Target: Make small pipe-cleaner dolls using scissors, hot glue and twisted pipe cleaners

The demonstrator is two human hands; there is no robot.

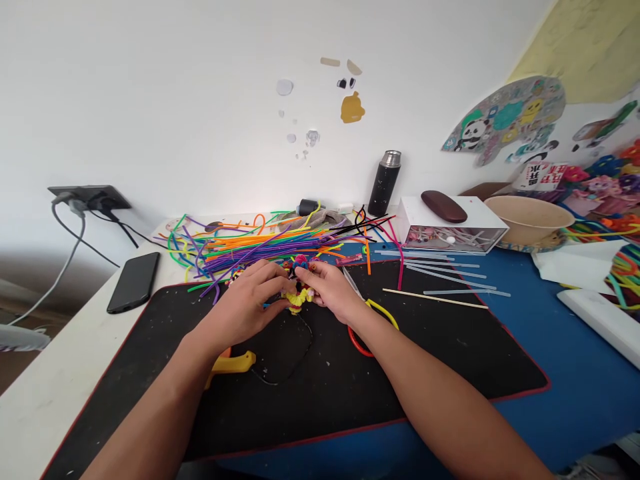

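Over the far part of the black mat (440, 360), my left hand (250, 297) and my right hand (333, 288) meet on a small colourful pipe-cleaner craft piece (296, 300). It has a yellow ruffled part below and blue and dark red parts on top. Fingers of both hands pinch it from either side and hide much of it. Scissors with red and yellow handles (383, 311) lie partly beneath my right forearm. Under my left forearm rests a yellow-handled tool (235, 362), perhaps a glue gun, with a dark cord.
Loose coloured pipe cleaners (270, 248) are heaped behind my hands. Clear glue sticks (450, 275) and a thin wooden stick (435, 298) lie right. Farther back stand a black flask (384, 185), a white box (450, 235) and a beige bowl (530, 217). A phone (134, 283) lies left.
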